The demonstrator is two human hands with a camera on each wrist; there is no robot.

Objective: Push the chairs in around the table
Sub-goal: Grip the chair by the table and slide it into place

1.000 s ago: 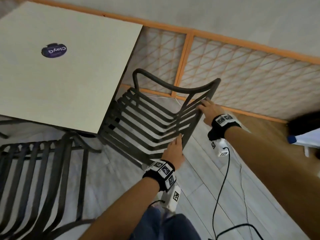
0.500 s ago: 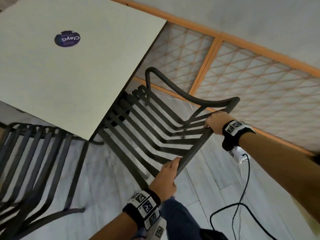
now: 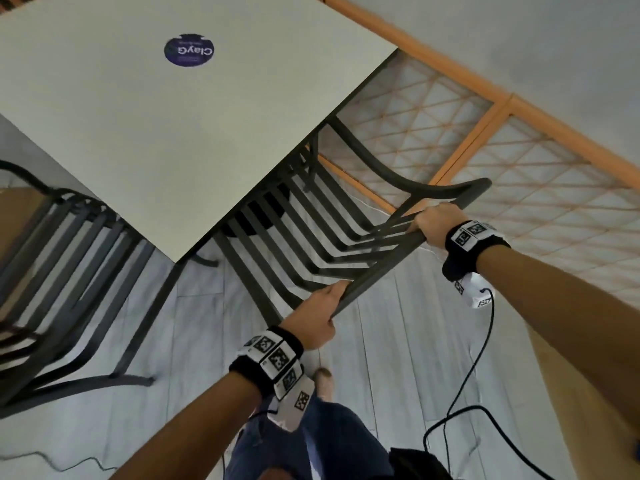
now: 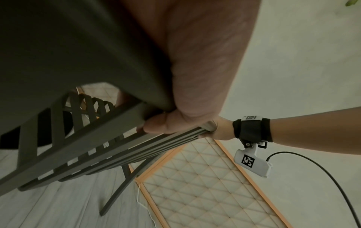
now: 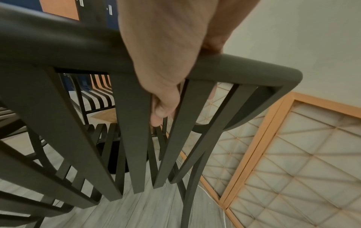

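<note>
A dark slatted chair (image 3: 311,230) stands at the right edge of the pale square table (image 3: 145,133), its seat front tucked under the tabletop. My left hand (image 3: 317,318) grips the near end of the chair's top rail (image 4: 121,132). My right hand (image 3: 434,225) grips the far end of the same rail (image 5: 244,67), fingers curled through the back slats (image 5: 132,138). Both armrests reach toward the table. A second dark slatted chair (image 3: 65,271) stands at the table's near left side, its seat partly under the edge.
An orange-framed lattice screen (image 3: 485,133) runs close behind the chair along the wall. Black cables (image 3: 464,375) trail from my wrists over the grey plank floor (image 3: 398,341). My legs and a foot (image 3: 322,379) are below the hands.
The chair has slid toward the table with both hands on its top rail; its seat front and armrest ends now sit under the tabletop. I have stepped closer.
</note>
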